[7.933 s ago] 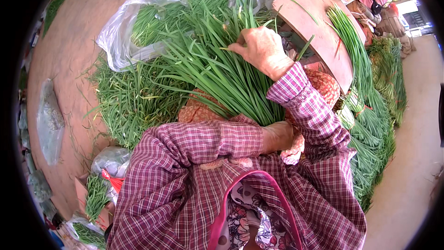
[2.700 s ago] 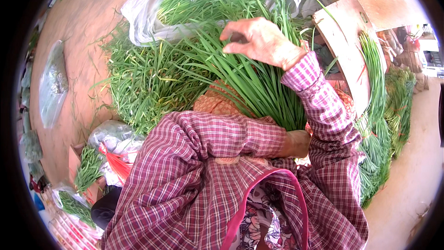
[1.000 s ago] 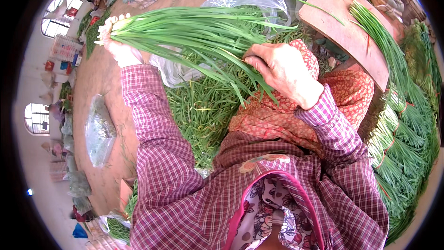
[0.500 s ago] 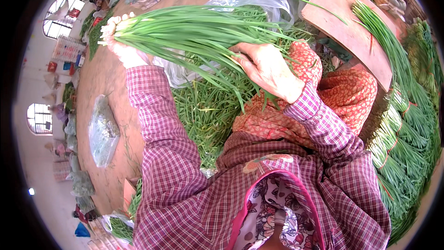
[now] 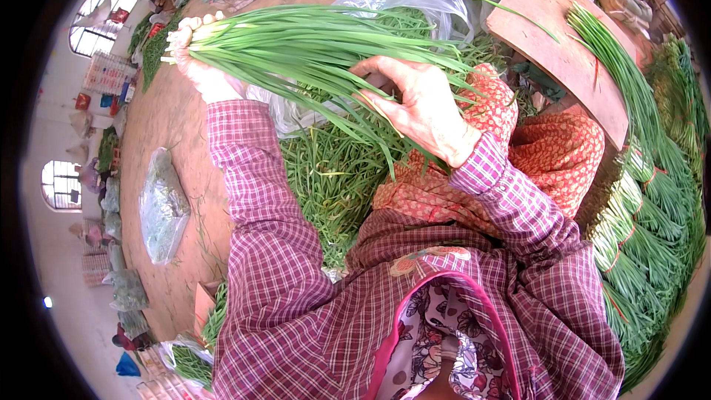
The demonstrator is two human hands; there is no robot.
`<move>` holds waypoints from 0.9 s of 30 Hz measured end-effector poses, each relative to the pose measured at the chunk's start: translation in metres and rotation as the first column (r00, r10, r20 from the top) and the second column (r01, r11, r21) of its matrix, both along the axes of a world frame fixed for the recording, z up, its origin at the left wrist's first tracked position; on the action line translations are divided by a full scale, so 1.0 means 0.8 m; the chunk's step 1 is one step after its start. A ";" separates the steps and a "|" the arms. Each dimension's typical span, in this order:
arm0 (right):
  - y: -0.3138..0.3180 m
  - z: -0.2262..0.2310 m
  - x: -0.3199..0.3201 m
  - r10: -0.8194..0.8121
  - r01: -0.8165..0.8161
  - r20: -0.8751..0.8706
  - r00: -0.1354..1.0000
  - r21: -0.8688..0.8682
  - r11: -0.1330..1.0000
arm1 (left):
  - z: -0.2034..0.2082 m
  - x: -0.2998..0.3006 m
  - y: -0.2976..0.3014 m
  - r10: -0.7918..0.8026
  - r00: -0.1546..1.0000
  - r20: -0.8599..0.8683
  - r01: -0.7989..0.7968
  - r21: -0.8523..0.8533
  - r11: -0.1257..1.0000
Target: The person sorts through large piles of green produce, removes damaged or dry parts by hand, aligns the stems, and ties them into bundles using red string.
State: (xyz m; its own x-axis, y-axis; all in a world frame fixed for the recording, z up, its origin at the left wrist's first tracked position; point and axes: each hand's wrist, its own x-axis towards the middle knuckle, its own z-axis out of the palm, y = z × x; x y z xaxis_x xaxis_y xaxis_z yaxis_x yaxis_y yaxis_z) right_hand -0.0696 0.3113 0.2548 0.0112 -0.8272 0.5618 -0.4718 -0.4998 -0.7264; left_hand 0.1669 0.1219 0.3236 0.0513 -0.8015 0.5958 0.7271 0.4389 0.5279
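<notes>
A long bunch of garlic chives [image 5: 296, 38] stretches across the upper middle, its pale cut ends at the left and green leaves fanning to the right. My left hand [image 5: 207, 78] is closed round the pale ends and holds the bunch up. Along the underside of the leaves, my right hand [image 5: 429, 110] has thumb and fingers curled about some of the blades; the fingertips are partly hidden by them. Beneath the bunch lies a heap of loose green leaves [image 5: 333, 178], between my left arm and my patterned trouser leg.
At the right, a board [image 5: 555, 44] carries a tied bunch of chives [image 5: 622, 67]. Beside it are stacked many banded bunches [image 5: 652, 215]. Clear plastic [image 5: 415, 0] lies behind the heap. A filled plastic bag [image 5: 163, 207] rests on the floor at left. Other people are at the far upper left.
My right hand has shifted slightly up and left along the leaves, its thumb and fingers now wider apart. My left hand still holds the bunch, moved very slightly right.
</notes>
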 end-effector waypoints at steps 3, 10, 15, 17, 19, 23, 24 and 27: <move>0.000 0.010 0.005 0.022 -0.021 0.015 1.000 -0.064 0.998 | -0.001 0.005 -0.003 -0.018 1.000 0.006 0.018 -0.028 0.999; -0.004 0.010 0.012 0.081 -0.076 0.101 0.992 -0.055 0.996 | 0.000 0.004 -0.007 0.001 0.999 -0.044 -0.001 0.005 1.000; -0.002 0.020 0.016 0.107 -0.113 0.154 0.982 0.030 0.993 | -0.005 0.011 -0.011 -0.029 0.999 0.015 0.030 -0.041 0.999; -0.001 0.023 0.019 0.111 -0.119 0.164 0.980 0.042 0.992 | -0.005 0.015 -0.011 -0.039 0.999 0.009 0.039 -0.036 0.999; -0.004 0.020 0.022 0.118 -0.120 0.190 0.975 -0.003 0.993 | -0.004 0.015 -0.010 -0.040 0.999 0.004 0.040 -0.042 0.998; -0.012 0.015 0.021 0.089 -0.081 0.142 0.986 -0.060 0.995 | -0.007 0.002 -0.010 -0.053 0.999 -0.006 0.053 -0.059 0.997; -0.011 0.017 0.019 0.067 -0.064 0.095 0.993 -0.039 0.997 | -0.010 -0.002 -0.010 -0.065 0.998 -0.011 0.065 -0.059 0.996; -0.021 0.009 0.029 0.167 -0.170 -0.033 0.985 -0.173 0.970 | 0.001 -0.002 0.014 0.003 1.000 -0.020 -0.004 -0.028 1.000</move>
State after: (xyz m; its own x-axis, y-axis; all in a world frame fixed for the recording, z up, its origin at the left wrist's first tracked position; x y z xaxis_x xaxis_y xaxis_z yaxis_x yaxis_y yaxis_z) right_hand -0.0460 0.2947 0.2622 0.1535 -0.7017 0.6958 -0.3822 -0.6914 -0.6130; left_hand 0.1656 0.1330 0.3244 0.0664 -0.7840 0.6172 0.7361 0.4560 0.5002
